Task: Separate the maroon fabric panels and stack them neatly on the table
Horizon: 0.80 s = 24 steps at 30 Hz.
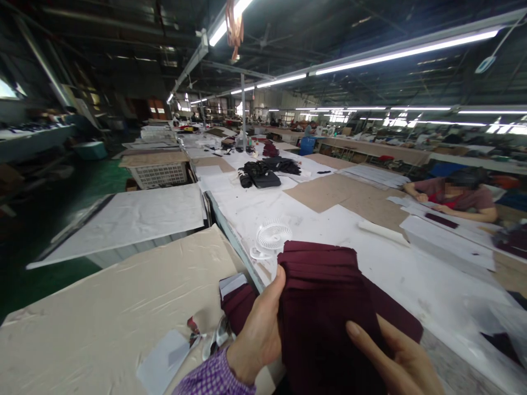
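Note:
A thick stack of dark maroon fabric pieces [321,307] is held up in front of me over the white cutting table [313,219]. My left hand [257,334], in a purple checked sleeve, grips the stack's left edge with the thumb pressed on top. My right hand [395,356] holds the stack's lower right side, thumb lying across the cloth. More maroon pieces [239,304] lie just left of my left hand, beside white paper slips [164,359].
A small white fan [272,237] lies on the table beyond the stack. Black fabric pieces [267,171] are piled farther back. A seated person [457,195] works at the right. Brown paper sheets [341,192], a white basket [158,174] and a beige board [115,307] surround the table.

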Available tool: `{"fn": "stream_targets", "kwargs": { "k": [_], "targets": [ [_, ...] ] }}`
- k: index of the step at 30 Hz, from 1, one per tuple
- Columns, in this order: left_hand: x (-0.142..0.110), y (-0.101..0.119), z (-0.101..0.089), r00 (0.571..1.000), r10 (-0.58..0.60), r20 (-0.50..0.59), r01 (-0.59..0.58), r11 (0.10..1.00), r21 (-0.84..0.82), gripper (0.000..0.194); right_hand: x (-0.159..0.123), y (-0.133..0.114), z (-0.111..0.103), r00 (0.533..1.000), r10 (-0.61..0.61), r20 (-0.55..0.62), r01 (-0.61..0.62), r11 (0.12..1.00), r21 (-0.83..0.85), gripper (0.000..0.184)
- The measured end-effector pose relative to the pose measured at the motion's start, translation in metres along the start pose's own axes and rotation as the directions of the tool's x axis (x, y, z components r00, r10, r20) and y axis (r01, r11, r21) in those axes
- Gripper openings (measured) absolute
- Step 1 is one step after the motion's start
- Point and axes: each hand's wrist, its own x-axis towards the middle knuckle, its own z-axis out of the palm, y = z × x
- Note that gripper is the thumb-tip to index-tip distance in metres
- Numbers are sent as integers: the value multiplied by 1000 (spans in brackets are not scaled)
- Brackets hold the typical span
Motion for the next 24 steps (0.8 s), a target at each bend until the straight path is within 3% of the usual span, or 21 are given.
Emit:
{"fn": "stream_targets", "kwargs": {
  "k": [2,6,9,11,14,16,20,22,24],
  "targets": [
    [0,0,0,1000,4,-3,-4,1000,2,61,1,5,-1,997,70,33,-71,997,38,28],
    [-2,-1,-3,998,37,41,-38,999,30,62,4,9,0,996,78,47,-82,993,89,35],
    [-6,-4,-10,987,141,77,-149,982,115,54,4,6,2,997,77,11,-78,995,65,35],
    [-7,-7,-15,974,224,26,-224,944,241,40,4,2,3,997,73,-3,-72,995,64,36],
    [-7,-12,-19,952,277,-128,-212,902,375,26,5,-3,5,999,32,12,-33,995,92,38],
    [-6,-14,-17,942,276,-191,-189,908,375,19,5,-4,7,1000,8,9,-9,993,114,38],
    [-4,-9,-11,928,269,-256,-174,924,342,26,5,-1,6,996,-31,-78,39,994,105,37],
    [-5,-6,-9,922,265,-284,-166,929,330,27,5,2,2,976,-108,-190,119,992,47,42],
    [-7,-5,-7,922,251,-296,-149,933,326,26,4,3,-3,933,-269,-239,268,963,-39,43]
  ]
}}
